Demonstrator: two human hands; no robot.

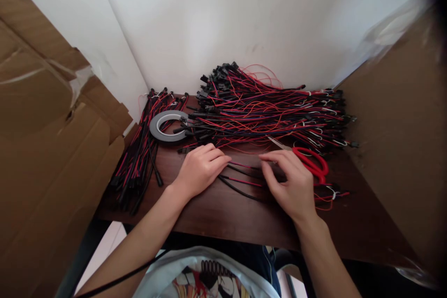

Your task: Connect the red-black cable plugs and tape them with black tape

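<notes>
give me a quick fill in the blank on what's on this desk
1. The scissors beside the right hand have ____ handles.
2. The tape roll lies to the ____ of the big wire pile.
3. Both hands rest on a few loose wires on the dark ____ table.
4. The left hand lies palm ____.

Missing words: red; left; brown; down

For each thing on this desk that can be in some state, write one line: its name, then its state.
left hand: knuckles up, fingers curled on the loose wires
right hand: fingertips pinching the loose wires
loose wires: lying flat between both hands
scissors: closed, lying flat
tape roll: flat on wires
big wire pile: heaped against wall
left wire bundle: overhanging the desk edge
</notes>
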